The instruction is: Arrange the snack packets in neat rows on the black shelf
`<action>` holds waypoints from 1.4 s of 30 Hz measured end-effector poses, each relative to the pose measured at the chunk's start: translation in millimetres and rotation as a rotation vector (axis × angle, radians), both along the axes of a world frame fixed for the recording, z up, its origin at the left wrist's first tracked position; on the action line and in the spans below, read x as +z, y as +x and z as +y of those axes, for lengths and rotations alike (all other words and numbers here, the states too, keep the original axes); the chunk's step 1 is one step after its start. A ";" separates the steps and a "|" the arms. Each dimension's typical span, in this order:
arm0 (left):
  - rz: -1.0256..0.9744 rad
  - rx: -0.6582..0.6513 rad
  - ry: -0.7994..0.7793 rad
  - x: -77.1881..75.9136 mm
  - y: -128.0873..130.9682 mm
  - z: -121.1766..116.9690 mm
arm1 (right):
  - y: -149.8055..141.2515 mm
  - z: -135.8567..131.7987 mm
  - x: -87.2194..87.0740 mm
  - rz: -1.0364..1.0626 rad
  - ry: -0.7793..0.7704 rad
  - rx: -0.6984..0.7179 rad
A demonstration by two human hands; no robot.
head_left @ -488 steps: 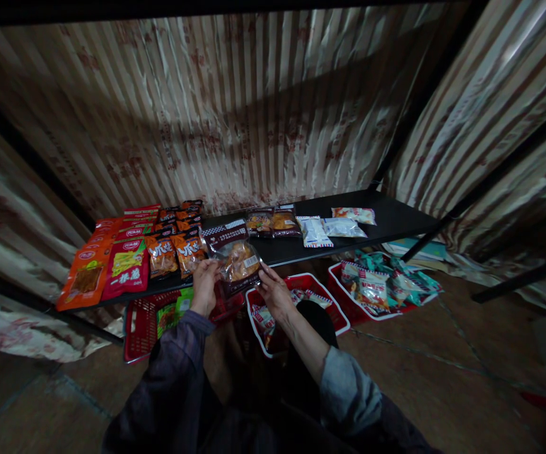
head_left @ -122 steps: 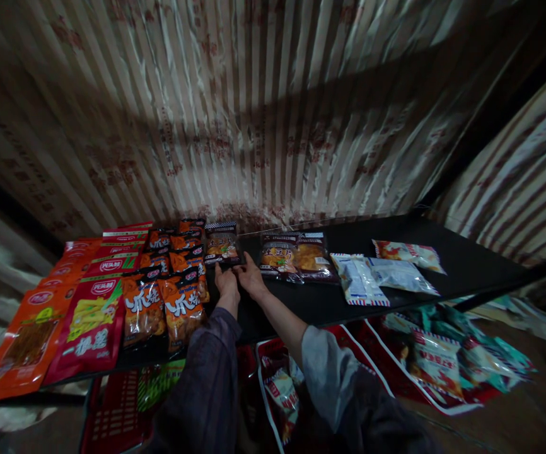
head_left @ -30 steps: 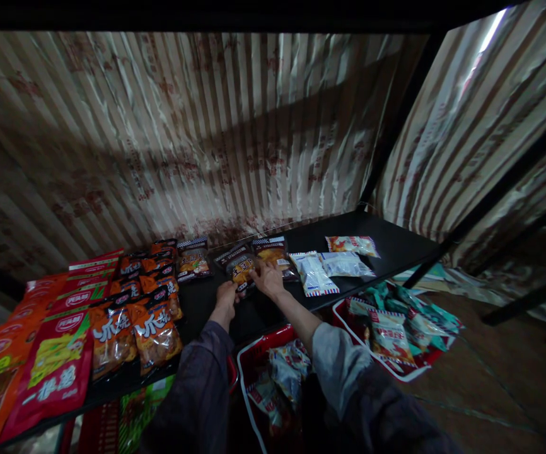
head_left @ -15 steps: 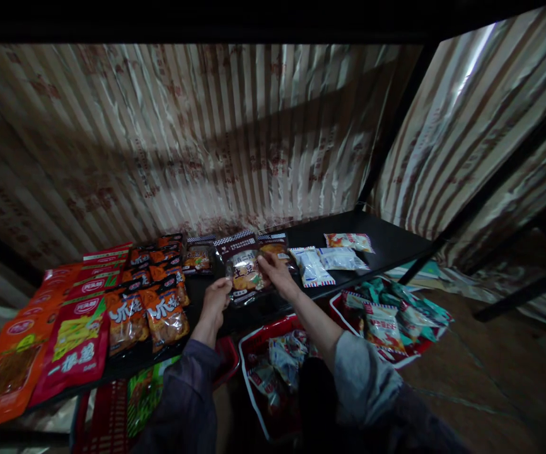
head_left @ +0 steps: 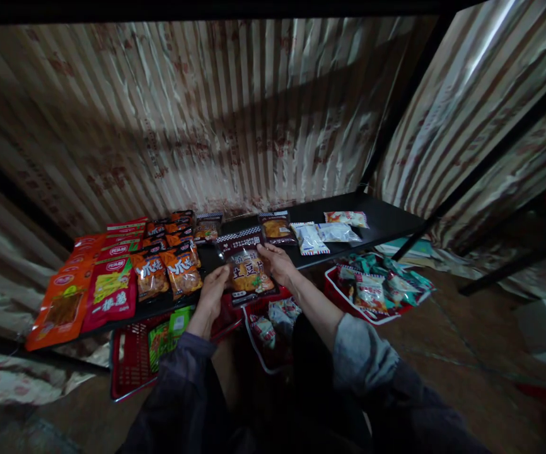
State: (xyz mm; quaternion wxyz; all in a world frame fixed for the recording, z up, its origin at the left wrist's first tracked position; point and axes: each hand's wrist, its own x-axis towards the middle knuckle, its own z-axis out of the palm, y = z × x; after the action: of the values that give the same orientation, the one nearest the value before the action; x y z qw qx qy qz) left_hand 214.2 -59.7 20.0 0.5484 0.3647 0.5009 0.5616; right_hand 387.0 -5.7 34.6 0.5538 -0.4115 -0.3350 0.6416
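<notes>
Between my hands is a dark brown bag of potato chips [head_left: 246, 268] with a checkered top edge, its printed front facing me. My left hand [head_left: 214, 293] pinches its left edge, and my right hand [head_left: 277, 263] grips the right edge. The bag is held up over the front of the black shelf [head_left: 381, 217]. Behind it, a similar brown bag [head_left: 208, 227] lies to the left on the shelf, and another brown bag [head_left: 277, 228] lies to the right. Orange-and-black snack bags [head_left: 181, 271] sit in overlapping rows left of my hands.
Red snack packs [head_left: 111, 287] and orange packs [head_left: 60, 306] fill the shelf's left end. White packets [head_left: 309, 238] lie at the right. Below stand red baskets, one with green packs [head_left: 166, 334], one with white packets [head_left: 273, 321], one with teal packets [head_left: 396, 287]. Dark posts [head_left: 481, 164] frame the shelf.
One brown bag has been lifted from beside the right-hand brown bag and brought toward me, in both hands. Earlier, another brown bag came to lie beside the orange-and-black ones.
</notes>
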 end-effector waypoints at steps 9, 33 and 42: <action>0.321 0.255 0.152 2.2 -4.6 -26.0 | -11.6 -17.8 19.9 0.029 0.075 0.036; 0.008 0.252 0.193 31.2 7.1 -49.5 | -19.3 -48.7 49.1 -0.025 0.178 0.075; 0.023 0.347 0.194 26.6 5.9 -53.9 | -13.3 -60.7 51.9 0.018 0.145 0.147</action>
State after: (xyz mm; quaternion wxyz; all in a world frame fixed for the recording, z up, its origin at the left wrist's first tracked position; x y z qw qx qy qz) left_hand 220.0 -113.6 46.6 0.3998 0.3304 0.5059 0.6892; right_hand 373.7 -66.3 86.5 0.5368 -0.3387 -0.4048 0.6582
